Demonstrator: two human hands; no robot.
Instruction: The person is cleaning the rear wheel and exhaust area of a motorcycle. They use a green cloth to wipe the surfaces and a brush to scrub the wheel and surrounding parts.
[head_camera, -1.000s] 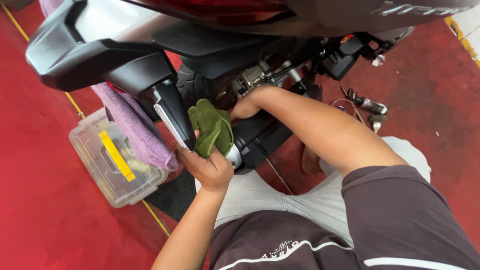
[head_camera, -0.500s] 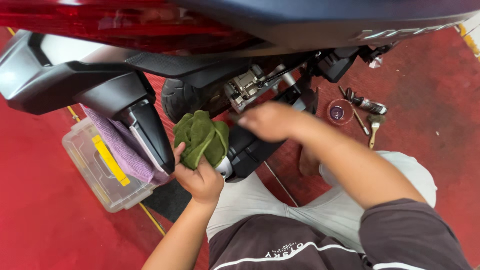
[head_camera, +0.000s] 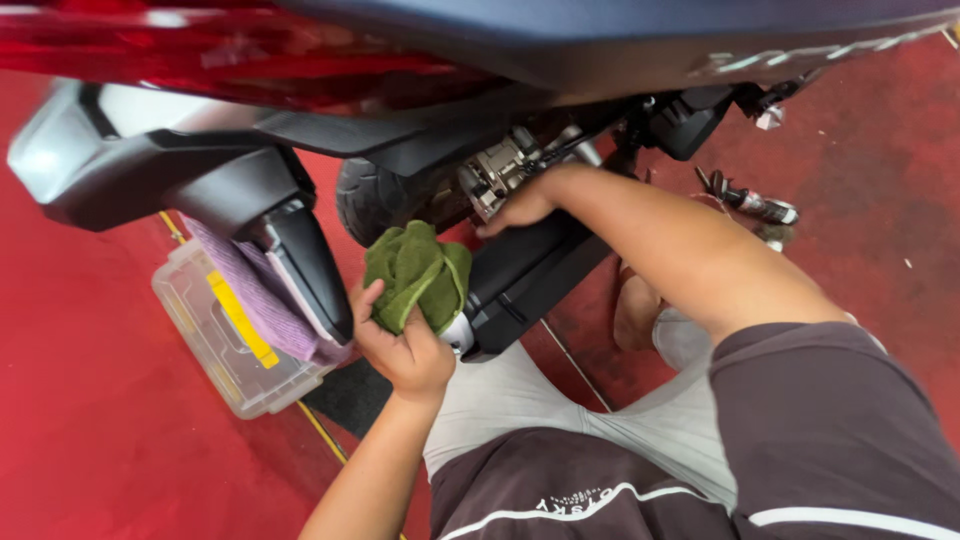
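1. Fingers (head_camera: 375, 300) of your left hand (head_camera: 405, 350) are curled shut around the bottom of a green cloth (head_camera: 418, 275), thumb on the near side, with the bunched top spilling out above your fist.
2. Your right hand (head_camera: 515, 210) reaches under the scooter's tail toward the metal engine parts (head_camera: 500, 170); its fingertips are tucked out of sight, so you cannot tell whether they are pinched on anything or just resting there.
3. That cloth sits just in front of the black exhaust muffler (head_camera: 530, 280), close to its end cap and beside the rear tyre (head_camera: 375, 200). Judge it as light, soft and limp: it will fold and droop rather than hold a shape, so keep a full-fist hold on a gathered wad, not a pinched corner.
4. It looks plush, likely grippy against skin, and nothing about it seems fragile.
5. Further out to your left, a clear plastic box (head_camera: 215, 335) with a yellow latch lies on the red floor (head_camera: 90, 430), a purple cloth (head_camera: 265, 300) draped over it under the rear mudguard (head_camera: 305, 265).
6. Small tools (head_camera: 750, 200) lie on the floor well away to your right.
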